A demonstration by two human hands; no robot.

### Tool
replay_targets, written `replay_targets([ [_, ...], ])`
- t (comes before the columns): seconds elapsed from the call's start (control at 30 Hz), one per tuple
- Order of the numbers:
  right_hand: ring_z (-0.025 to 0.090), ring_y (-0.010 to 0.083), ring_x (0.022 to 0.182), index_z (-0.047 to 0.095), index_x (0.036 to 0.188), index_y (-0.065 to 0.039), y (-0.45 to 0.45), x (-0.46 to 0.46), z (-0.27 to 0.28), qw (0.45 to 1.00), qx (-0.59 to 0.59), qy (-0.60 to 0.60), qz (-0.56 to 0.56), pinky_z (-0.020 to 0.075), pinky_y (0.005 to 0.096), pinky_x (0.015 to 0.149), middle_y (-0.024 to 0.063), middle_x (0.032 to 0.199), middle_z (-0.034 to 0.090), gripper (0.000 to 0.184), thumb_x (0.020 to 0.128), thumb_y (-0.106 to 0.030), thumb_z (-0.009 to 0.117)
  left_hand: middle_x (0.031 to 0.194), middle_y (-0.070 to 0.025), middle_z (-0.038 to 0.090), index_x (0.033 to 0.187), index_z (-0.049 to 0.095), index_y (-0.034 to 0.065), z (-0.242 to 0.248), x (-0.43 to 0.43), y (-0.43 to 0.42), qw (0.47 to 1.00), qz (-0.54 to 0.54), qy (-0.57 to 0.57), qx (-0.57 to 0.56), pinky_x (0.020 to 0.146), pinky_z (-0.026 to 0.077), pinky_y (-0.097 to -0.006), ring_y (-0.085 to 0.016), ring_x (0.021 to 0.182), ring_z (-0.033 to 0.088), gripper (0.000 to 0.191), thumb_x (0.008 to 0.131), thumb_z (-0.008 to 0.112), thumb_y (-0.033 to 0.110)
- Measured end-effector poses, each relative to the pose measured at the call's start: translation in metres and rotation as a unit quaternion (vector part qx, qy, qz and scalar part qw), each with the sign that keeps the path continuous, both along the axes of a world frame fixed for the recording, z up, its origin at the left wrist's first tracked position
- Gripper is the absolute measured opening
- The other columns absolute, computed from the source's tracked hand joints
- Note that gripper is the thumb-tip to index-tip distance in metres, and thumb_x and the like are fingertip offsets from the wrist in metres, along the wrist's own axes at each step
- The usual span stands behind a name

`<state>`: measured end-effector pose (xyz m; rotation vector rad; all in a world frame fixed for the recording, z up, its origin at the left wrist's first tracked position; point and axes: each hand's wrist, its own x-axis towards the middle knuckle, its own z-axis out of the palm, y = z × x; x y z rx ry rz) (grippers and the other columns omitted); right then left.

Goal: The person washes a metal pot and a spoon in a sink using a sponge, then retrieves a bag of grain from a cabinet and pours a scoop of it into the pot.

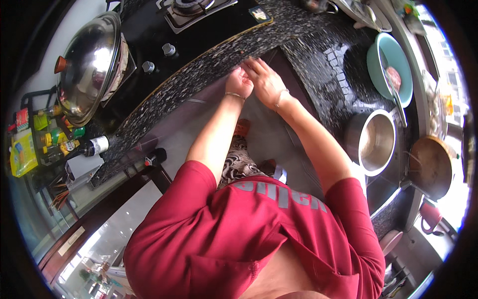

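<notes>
My left hand (239, 83) and my right hand (266, 84) meet in front of me, near the edge of the speckled stone counter (209, 69). The left fingers are curled and touch the right fingers, which stretch over them. Whether something small lies between them cannot be seen. To the right, a turquoise bowl (405, 88) holds a pink lump that looks like meat, and a long metal utensil leans in it. Nearer to me stands a deep steel pot (388, 149). At the left, a large wok with a domed metal lid (89, 67) sits on the stove.
A gas burner (192, 5) and two stove knobs (168, 49) lie ahead. Bottles (99, 145) and packets (24, 153) crowd the left side. A round wooden board (429, 168) leans at the right near the window. Water wets the right counter.
</notes>
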<state>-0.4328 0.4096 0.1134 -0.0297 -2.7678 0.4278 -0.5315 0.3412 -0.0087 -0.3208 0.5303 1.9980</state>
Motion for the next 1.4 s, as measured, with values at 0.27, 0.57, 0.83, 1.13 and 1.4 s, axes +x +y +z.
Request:
replay_targets([
  [0.27,0.038,0.0268,0.116,0.042,0.123,0.007,0.017,-0.064,-0.02,0.982,0.081,-0.169,-0.011,0.0318,0.0291,0.101,0.0145,0.126,0.042,0.066,0.063,-0.015,0.06,0.109,-0.0085,0.058,0.11,0.051,0.0018,-0.004,-0.001,-0.006,0.995,0.01,-0.102,0.02,0.09,0.041,-0.033,-0.019,0.101,0.054,0.029,0.091,0.037,0.019],
  [0.57,0.05,0.0316,0.106,0.055,0.11,0.004,-0.011,0.004,-0.016,0.996,-0.071,-0.012,-0.052,0.0412,0.0348,0.093,0.0159,0.11,0.052,0.041,0.07,-0.001,0.05,0.111,-0.0203,0.055,0.107,0.05,-0.008,0.007,-0.009,-0.007,0.982,-0.029,-0.16,0.097,0.098,0.039,-0.0403,-0.032,0.109,0.05,0.035,0.093,0.031,0.019],
  [0.83,0.061,0.0158,0.085,0.059,0.098,0.003,0.007,0.074,0.015,0.717,-0.671,-0.003,-0.189,0.0481,0.028,0.076,0.0095,0.092,0.06,0.024,0.077,-0.004,0.049,0.064,-0.0019,0.04,0.075,0.045,0.0046,0.007,-0.005,-0.007,0.976,-0.089,-0.19,0.053,0.062,0.039,-0.0267,-0.014,0.06,0.039,0.018,0.091,0.041,0.013],
  [1.13,0.059,0.0116,0.072,0.061,0.088,0.001,-0.051,0.3,0.094,0.575,-0.727,0.062,-0.37,0.0481,0.0243,0.068,0.0061,0.081,0.061,0.019,0.083,-0.017,0.058,0.067,-0.0016,0.036,0.076,0.041,0.0073,0.241,0.135,0.033,0.902,-0.404,-0.093,0.117,0.06,0.033,-0.0262,-0.012,0.063,0.036,0.017,0.092,0.042,0.014],
  [1.4,0.056,0.0068,0.062,0.054,0.073,-0.007,-0.056,0.502,0.092,0.54,-0.58,0.311,-0.525,0.0427,0.019,0.06,-0.0017,0.066,0.053,0.019,0.084,-0.021,0.061,0.09,-0.0127,0.061,0.105,0.052,-0.0048,0.292,0.385,0.106,0.649,-0.27,0.658,0.27,0.079,0.045,-0.0301,-0.017,0.083,0.057,0.023,0.093,0.04,0.01],
])
